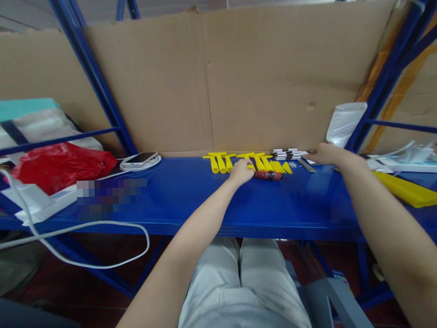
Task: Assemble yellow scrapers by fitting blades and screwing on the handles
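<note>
1. Three yellow T-shaped plastic pieces (222, 165) are laid at the back of the blue painted-metal bench (176, 199), left of the left hand (242, 172); more yellow T-shaped pieces (259, 163) are set to its right.
2. Left fingers: curled beside a red-and-black ridged handle (271, 175); whether anything is gripped cannot be told.
3. Right hand (324, 154): reached out near black-and-white slim sticks (289, 155) and a grey flat metal tool (307, 166); fingertips are not clearly shown, grasp cannot be told.
4. Step, as judged: small parts are being picked out or arranged. A careful fingertip pinch seems called for, since narrow yellow wedges (277, 167) are packed closely.
5. No brand, label or writing can be read; a patch at left is pixelated.
</note>
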Demonstrator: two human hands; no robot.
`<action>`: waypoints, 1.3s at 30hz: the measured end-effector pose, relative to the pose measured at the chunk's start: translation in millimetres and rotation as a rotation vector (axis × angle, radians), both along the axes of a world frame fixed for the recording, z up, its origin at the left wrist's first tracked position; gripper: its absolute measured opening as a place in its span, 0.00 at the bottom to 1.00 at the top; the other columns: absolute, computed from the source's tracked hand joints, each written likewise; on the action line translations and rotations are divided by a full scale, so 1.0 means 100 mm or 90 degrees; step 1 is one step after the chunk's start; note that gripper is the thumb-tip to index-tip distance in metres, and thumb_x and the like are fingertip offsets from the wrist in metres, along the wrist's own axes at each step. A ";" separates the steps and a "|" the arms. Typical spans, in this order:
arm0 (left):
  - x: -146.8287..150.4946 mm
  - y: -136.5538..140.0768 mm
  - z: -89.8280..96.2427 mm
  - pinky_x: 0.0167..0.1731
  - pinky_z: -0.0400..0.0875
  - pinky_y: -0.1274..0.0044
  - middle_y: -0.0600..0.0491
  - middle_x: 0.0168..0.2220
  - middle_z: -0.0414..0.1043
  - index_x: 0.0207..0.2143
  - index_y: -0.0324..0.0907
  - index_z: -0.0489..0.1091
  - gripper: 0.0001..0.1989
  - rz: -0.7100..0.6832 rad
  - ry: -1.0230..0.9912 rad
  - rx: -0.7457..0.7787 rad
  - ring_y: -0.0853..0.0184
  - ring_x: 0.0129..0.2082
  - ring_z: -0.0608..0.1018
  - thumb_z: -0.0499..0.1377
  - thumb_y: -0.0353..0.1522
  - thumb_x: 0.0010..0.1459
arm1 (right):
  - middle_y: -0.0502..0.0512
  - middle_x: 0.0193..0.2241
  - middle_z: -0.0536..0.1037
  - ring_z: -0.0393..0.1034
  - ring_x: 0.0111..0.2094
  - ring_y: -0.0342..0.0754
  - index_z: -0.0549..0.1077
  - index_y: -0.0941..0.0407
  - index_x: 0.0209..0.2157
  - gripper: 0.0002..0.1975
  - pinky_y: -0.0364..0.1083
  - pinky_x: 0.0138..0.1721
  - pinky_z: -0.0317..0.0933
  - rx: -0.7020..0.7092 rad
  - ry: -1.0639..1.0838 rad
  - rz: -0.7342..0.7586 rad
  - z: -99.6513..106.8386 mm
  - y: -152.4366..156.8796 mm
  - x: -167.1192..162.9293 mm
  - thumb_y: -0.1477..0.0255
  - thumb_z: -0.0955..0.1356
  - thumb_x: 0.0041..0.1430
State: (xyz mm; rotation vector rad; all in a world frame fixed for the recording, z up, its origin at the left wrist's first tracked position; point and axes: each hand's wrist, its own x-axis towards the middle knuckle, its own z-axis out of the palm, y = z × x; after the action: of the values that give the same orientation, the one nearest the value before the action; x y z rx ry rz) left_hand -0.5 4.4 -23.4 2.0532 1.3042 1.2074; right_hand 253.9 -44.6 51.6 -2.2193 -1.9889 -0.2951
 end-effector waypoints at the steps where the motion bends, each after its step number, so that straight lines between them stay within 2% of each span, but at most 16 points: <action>1: -0.01 0.00 -0.01 0.51 0.63 0.69 0.47 0.38 0.74 0.25 0.42 0.72 0.08 0.000 0.038 0.023 0.59 0.44 0.73 0.58 0.21 0.44 | 0.66 0.41 0.77 0.72 0.43 0.55 0.72 0.62 0.49 0.21 0.46 0.40 0.62 -0.034 0.007 0.019 0.01 0.03 -0.16 0.65 0.62 0.58; 5: -0.03 -0.02 -0.02 0.50 0.64 0.67 0.46 0.37 0.74 0.21 0.42 0.73 0.08 0.009 0.140 0.061 0.56 0.45 0.73 0.57 0.23 0.46 | 0.62 0.43 0.76 0.72 0.43 0.54 0.73 0.59 0.47 0.19 0.46 0.42 0.63 -0.052 0.025 0.149 -0.12 0.17 -0.63 0.67 0.62 0.58; 8: -0.03 -0.04 -0.02 0.50 0.64 0.67 0.47 0.39 0.74 0.26 0.43 0.75 0.08 0.026 0.188 0.051 0.57 0.46 0.73 0.57 0.25 0.47 | 0.62 0.48 0.74 0.70 0.47 0.52 0.71 0.62 0.50 0.19 0.45 0.48 0.60 0.027 0.036 0.232 -0.32 0.24 -0.79 0.72 0.61 0.58; 11: -0.04 -0.06 0.01 0.51 0.64 0.69 0.48 0.43 0.73 0.35 0.43 0.76 0.12 0.038 0.250 0.035 0.59 0.48 0.72 0.56 0.27 0.49 | 0.61 0.47 0.74 0.69 0.48 0.51 0.73 0.61 0.47 0.18 0.45 0.50 0.60 0.026 0.052 0.282 -0.49 0.24 -0.82 0.72 0.61 0.58; 13: -0.04 -0.08 0.02 0.51 0.64 0.70 0.49 0.45 0.73 0.36 0.43 0.76 0.13 0.040 0.284 0.028 0.60 0.49 0.71 0.55 0.28 0.50 | 0.58 0.46 0.75 0.69 0.48 0.51 0.75 0.59 0.45 0.17 0.46 0.50 0.60 0.017 0.069 0.287 -0.54 0.21 -0.81 0.72 0.61 0.59; 18: -0.04 -0.09 0.03 0.49 0.65 0.71 0.50 0.47 0.72 0.41 0.46 0.75 0.15 0.045 0.351 0.014 0.60 0.50 0.71 0.54 0.31 0.52 | 0.58 0.47 0.74 0.68 0.49 0.53 0.74 0.58 0.46 0.16 0.49 0.51 0.60 0.010 0.100 0.272 -0.55 0.14 -0.82 0.69 0.63 0.57; 23: -0.04 -0.09 0.03 0.49 0.64 0.71 0.50 0.49 0.72 0.44 0.46 0.74 0.17 0.016 0.421 -0.016 0.59 0.50 0.71 0.52 0.35 0.55 | 0.58 0.47 0.75 0.68 0.49 0.51 0.75 0.58 0.43 0.14 0.48 0.52 0.59 -0.006 0.079 0.387 -0.59 0.17 -0.84 0.72 0.64 0.56; 26: -0.03 -0.10 0.03 0.50 0.64 0.69 0.49 0.50 0.70 0.45 0.45 0.73 0.18 0.008 0.448 -0.032 0.57 0.51 0.70 0.51 0.37 0.55 | 0.57 0.45 0.76 0.69 0.48 0.50 0.75 0.57 0.43 0.14 0.49 0.51 0.60 0.003 0.058 0.407 -0.63 0.21 -0.81 0.74 0.64 0.55; 32: -0.03 -0.14 0.03 0.51 0.60 0.59 0.48 0.57 0.63 0.49 0.47 0.69 0.20 0.006 0.455 -0.053 0.52 0.56 0.64 0.51 0.39 0.56 | 0.56 0.45 0.75 0.67 0.50 0.54 0.76 0.54 0.40 0.14 0.53 0.54 0.57 0.031 0.021 0.365 -0.63 0.23 -0.71 0.75 0.66 0.51; 36: -0.03 -0.14 0.02 0.53 0.58 0.59 0.47 0.59 0.59 0.53 0.46 0.65 0.22 0.034 0.374 -0.015 0.52 0.58 0.62 0.52 0.38 0.55 | 0.58 0.44 0.76 0.69 0.48 0.53 0.77 0.56 0.39 0.12 0.52 0.52 0.59 0.020 0.034 0.351 -0.61 0.22 -0.70 0.75 0.66 0.52; 39: -0.02 -0.11 0.01 0.54 0.58 0.61 0.46 0.60 0.58 0.55 0.43 0.62 0.24 0.063 0.292 0.016 0.53 0.57 0.63 0.54 0.36 0.55 | 0.58 0.42 0.77 0.69 0.47 0.53 0.77 0.56 0.38 0.11 0.52 0.52 0.59 0.060 0.052 0.362 -0.62 0.24 -0.71 0.74 0.65 0.53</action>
State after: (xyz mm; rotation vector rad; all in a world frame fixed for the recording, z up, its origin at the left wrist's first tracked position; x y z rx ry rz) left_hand -2.6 -7.0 -22.7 2.4006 1.6126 0.8148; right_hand 182.9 -20.8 -10.4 -1.4953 -2.3848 -0.2135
